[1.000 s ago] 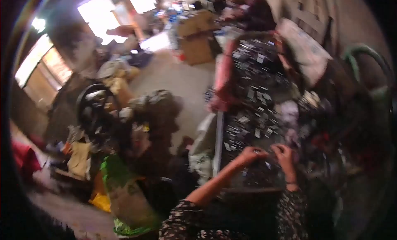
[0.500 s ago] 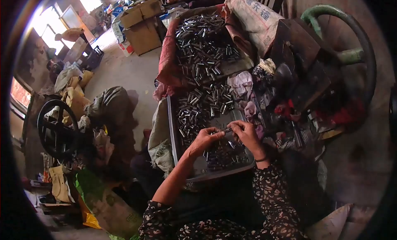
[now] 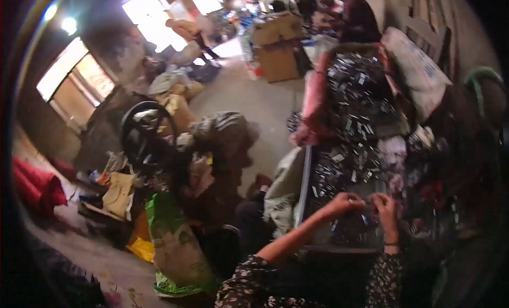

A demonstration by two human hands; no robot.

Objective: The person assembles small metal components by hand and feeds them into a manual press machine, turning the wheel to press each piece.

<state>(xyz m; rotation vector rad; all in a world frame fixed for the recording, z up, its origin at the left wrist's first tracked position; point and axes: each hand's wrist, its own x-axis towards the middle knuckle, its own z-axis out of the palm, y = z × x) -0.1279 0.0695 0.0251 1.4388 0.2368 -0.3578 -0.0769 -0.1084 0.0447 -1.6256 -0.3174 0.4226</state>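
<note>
My left hand (image 3: 347, 203) is closed over the near part of a grey tray (image 3: 303, 196), its fingers curled together. Whatever lies in them is too blurred to name. Just to its right, my right hand (image 3: 384, 206) has thumb and fingers pinched, and I cannot make out what they hold. A small gap separates the two hands. Below and beyond them, many small shiny metal tubes (image 3: 339, 158) lie loose in the tray. A bigger heap of metal pieces (image 3: 352, 88) fills a container lined with red cloth (image 3: 314, 104) behind it.
Pale rags (image 3: 392, 151) lie along the tray's right side, and a white sack (image 3: 416, 69) leans behind. To the left are a black handwheel (image 3: 148, 129), a green bag (image 3: 177, 244) and a cardboard box (image 3: 278, 59). Another person (image 3: 360, 19) is at the back.
My view has swung left, so the tray and hands appear farther right. My hands, together at a small metal piece before, are now slightly apart.
</note>
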